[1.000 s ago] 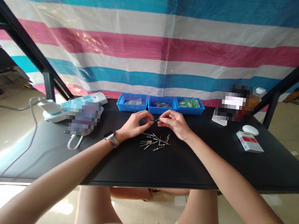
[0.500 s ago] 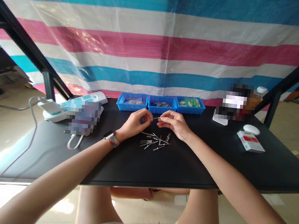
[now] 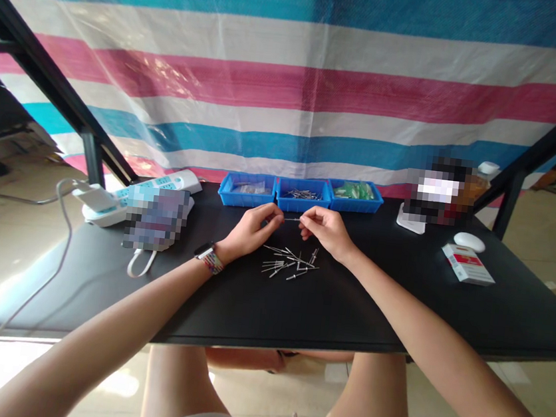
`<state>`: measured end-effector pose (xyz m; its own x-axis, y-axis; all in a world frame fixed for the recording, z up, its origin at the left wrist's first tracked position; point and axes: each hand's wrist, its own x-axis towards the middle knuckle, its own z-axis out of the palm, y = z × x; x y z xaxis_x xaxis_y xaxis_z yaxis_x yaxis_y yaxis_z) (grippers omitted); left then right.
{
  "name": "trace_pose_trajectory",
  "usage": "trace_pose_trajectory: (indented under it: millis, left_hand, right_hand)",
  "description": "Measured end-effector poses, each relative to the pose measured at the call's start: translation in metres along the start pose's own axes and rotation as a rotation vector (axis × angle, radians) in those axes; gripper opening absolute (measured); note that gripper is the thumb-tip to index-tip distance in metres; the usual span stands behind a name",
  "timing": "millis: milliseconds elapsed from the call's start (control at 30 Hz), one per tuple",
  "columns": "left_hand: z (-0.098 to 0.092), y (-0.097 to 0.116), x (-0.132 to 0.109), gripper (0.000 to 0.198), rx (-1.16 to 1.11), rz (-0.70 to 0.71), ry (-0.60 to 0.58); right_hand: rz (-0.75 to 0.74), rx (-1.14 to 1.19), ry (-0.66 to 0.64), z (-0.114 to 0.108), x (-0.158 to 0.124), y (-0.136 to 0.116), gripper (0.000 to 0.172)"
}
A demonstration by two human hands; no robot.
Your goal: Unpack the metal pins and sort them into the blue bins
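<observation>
A thin silver blind rivet (image 3: 292,219) spans the gap between my two hands above the black table. The thumb and fingers of my left hand (image 3: 254,228), which wears a watch on its wrist, are closed at one end of it. At the other end my right hand (image 3: 329,232) pinches it between thumb and fingertips. Just below the hands lies a loose pile of several more blind rivets (image 3: 283,267), pointing various ways. Behind the hands stands a blue bin (image 3: 301,205) holding similar metal pieces.
Two more blue bins flank it: the left bin (image 3: 245,200) contains clear bags, the right bin (image 3: 356,205) green-and-white packets. A power strip (image 3: 180,183) with a cable stands at left. At right are a small box (image 3: 468,265), a white mouse-shaped object (image 3: 469,242) and a bottle (image 3: 485,173).
My right hand has shifted slightly to the right, its fingers more curled, and a bit more of the rivet shows between the hands. The pile looks the same.
</observation>
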<state>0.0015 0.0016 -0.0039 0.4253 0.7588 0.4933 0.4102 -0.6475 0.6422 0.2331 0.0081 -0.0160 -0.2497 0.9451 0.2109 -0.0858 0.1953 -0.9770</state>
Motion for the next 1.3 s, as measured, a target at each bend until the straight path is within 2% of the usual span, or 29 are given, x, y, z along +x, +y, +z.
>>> trace_pose_trajectory:
  millis: [267,500,700,1100,1167,1300]
  left_hand:
    - [0.002,-0.005,-0.001,0.025,0.016,0.052,0.001]
    - [0.001,-0.004,0.0,0.031,0.048,0.073,-0.006]
    - [0.0,-0.003,0.001,0.039,0.067,0.051,-0.025]
    - [-0.001,-0.001,0.0,0.044,0.077,0.028,-0.014]
    - [-0.002,-0.002,-0.001,0.044,0.071,0.028,-0.029]
    - [-0.005,-0.001,-0.002,0.045,0.047,0.049,-0.088]
  right_hand:
    - [-0.009,-0.05,-0.006,0.003,-0.002,-0.001,0.053]
    - [-0.041,0.019,0.0,0.004,-0.005,-0.007,0.039]
    - [-0.053,-0.016,0.021,0.004,-0.006,-0.007,0.031]
    - [-0.014,-0.035,-0.05,0.004,-0.008,-0.01,0.026]
    - [-0.015,-0.032,-0.017,0.001,-0.004,-0.011,0.028]
    - [-0.03,-0.002,0.166,-0.012,0.013,-0.015,0.031]
